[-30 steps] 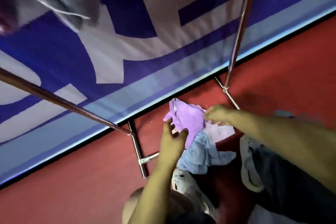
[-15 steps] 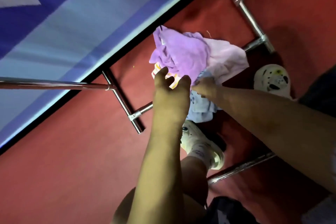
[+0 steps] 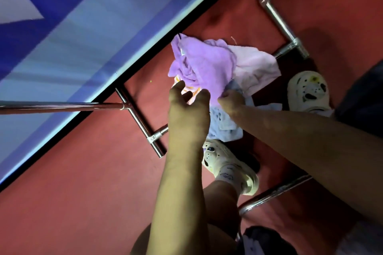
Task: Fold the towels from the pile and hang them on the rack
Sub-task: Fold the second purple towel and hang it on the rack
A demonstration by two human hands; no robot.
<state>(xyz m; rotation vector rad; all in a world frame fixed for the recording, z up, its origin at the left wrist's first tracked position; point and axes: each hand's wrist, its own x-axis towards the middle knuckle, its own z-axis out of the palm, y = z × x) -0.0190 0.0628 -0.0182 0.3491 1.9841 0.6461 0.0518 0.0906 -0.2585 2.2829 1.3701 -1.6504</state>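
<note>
Red floor; maybe four towels, two hands.

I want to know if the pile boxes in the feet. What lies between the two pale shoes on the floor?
In the head view, the light blue towel at the near edge of the pile lies between the shoes, crossed by the right forearm.

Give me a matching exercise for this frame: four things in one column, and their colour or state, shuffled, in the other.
Things:
1. purple towel
2. pale pink towel
3. left hand
4. right hand

States:
A. fingers spread open above the pile
B. closed on a pale blue towel
C. lies at the pile's right side
D. crumpled on top of the pile

Pairs: 1-D, 2-C, 3-A, 4-B
</note>
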